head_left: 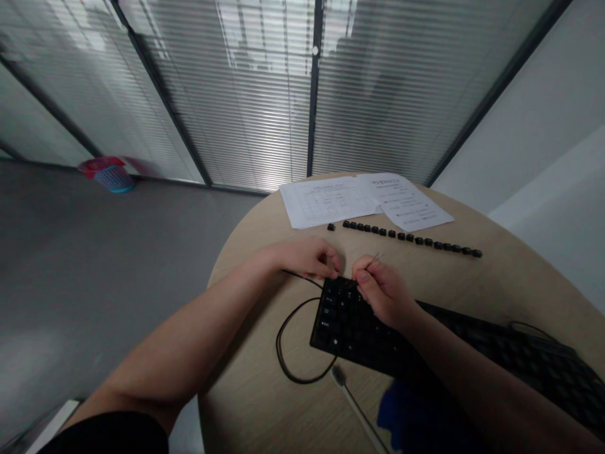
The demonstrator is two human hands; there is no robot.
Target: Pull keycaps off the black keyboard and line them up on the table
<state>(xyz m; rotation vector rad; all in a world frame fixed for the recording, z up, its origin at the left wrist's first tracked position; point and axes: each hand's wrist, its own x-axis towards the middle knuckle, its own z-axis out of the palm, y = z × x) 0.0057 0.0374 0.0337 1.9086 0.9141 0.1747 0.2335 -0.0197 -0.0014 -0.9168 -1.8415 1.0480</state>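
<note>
A black keyboard (359, 340) lies at a slant on the round table. At its upper left corner, my left hand (314, 257) has its fingers curled down and gripping the edge. My right hand (382, 290) is closed just above the top row of keys, pinching a thin wire tool (377, 257) that looks like a wire keycap puller. Its lower end is hard to make out against the dark keys. Beyond both hands runs a line of several loose black keycaps (410, 238), with a single keycap (331, 227) set apart at the left.
Printed papers (331, 198) lie at the table's far edge. A black cable (278, 343) loops left of the keyboard. Nearer me are a long-handled brush (352, 400) and a blue cloth (406, 413). A waste basket (113, 178) stands by the blinds.
</note>
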